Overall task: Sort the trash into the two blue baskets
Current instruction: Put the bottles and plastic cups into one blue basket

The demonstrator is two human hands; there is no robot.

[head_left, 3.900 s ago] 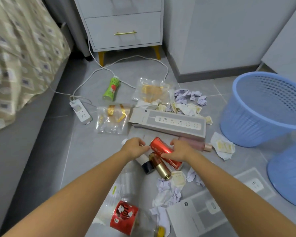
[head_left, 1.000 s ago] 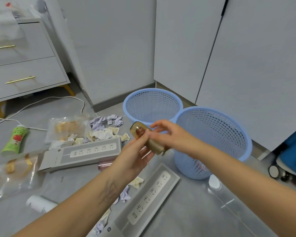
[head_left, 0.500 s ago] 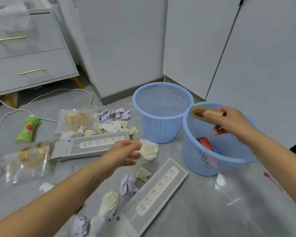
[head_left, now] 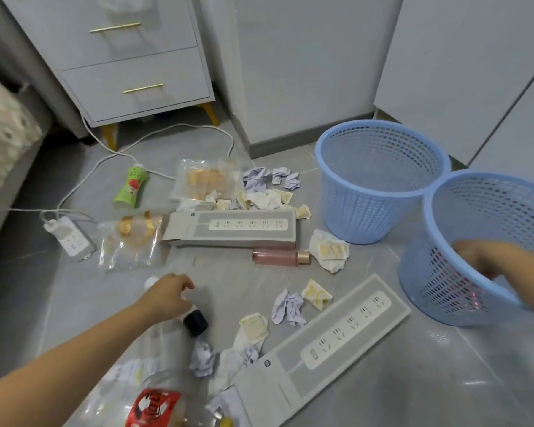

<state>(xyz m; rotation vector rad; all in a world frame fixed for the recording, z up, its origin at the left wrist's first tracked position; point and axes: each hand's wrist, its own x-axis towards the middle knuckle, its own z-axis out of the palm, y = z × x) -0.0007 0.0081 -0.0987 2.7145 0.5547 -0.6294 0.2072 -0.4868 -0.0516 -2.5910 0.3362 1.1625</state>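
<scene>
Grey floor point(head_left: 413, 380): scattered trash, two blue baskets point(head_left: 379, 180).

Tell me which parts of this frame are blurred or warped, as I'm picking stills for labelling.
Head view: right hand inside the near blue basket is motion-smeared; left hand slightly soft; red-labelled bottle at the bottom edge blurred; cabinet edges lean from wide-angle distortion; soft glare patches on floor tiles.

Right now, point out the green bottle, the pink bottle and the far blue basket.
green bottle point(head_left: 130, 188): head view, on its label.
pink bottle point(head_left: 275, 256): head view, mid body.
far blue basket point(head_left: 356, 215): head view, on its outer wall.
</scene>
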